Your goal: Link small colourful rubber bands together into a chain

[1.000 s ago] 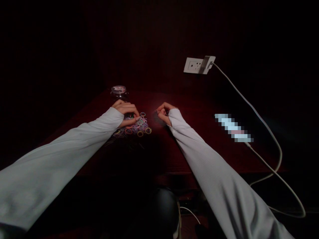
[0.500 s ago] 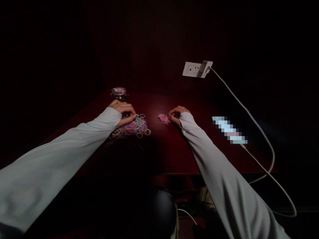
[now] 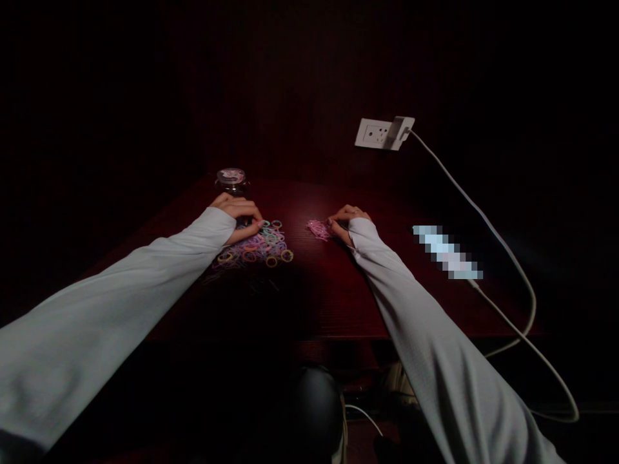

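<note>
A heap of multicoloured small hair ties (image 3: 271,241) lies on the dark red table, with several yellow and orange rings along its near side. My left hand (image 3: 240,214) rests at the heap's upper left, thumb and fingertips pinched together at its edge; what they hold, if anything, is too small to make out. To the right lies a little pile of pink hair ties (image 3: 318,229). Against that pile's right side my right hand (image 3: 347,221) has its thumb and index finger closed together, and anything between them is hidden.
Behind my left hand stands a clear lidded jar (image 3: 232,182). A lit phone (image 3: 442,250) lies at the right, its white cable (image 3: 515,258) running to a charger in the wall socket (image 3: 377,133). The table's front edge (image 3: 338,338) lies beneath my forearms.
Both hands stay almost where they were, still pinching beside the two piles. The view has shifted very slightly; nothing else visibly moved.
</note>
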`<state>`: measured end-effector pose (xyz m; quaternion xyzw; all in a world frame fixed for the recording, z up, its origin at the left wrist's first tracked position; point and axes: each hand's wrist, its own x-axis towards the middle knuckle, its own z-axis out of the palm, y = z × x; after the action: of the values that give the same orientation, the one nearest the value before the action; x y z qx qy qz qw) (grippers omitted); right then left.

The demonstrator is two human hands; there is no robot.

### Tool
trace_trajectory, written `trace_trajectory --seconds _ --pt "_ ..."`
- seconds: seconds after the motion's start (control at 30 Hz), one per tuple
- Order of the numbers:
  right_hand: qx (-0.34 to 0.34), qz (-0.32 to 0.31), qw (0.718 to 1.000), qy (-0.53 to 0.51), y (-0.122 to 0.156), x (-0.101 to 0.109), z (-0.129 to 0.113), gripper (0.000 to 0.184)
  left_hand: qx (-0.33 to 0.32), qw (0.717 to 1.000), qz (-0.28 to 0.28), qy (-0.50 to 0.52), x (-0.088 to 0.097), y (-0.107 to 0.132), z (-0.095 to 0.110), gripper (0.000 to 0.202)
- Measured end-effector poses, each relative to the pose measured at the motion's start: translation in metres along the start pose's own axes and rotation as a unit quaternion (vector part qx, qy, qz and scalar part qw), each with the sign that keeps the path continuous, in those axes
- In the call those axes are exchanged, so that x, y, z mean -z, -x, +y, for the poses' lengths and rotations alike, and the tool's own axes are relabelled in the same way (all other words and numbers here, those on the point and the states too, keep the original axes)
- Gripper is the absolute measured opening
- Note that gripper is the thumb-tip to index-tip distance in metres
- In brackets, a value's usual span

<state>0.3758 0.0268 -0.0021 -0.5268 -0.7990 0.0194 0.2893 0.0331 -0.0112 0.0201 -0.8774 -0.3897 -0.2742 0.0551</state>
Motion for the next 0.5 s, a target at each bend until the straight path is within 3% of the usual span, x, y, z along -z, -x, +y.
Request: trace_trajectory --seconds 0.5 --pt "-0.014 -0.010 1.000 0.018 -0.0045 0.0004 -0.0030 0.014 -0.043 0.998 -0.032 -0.020 0.0062 -0.0031 -0.0010 0.038"
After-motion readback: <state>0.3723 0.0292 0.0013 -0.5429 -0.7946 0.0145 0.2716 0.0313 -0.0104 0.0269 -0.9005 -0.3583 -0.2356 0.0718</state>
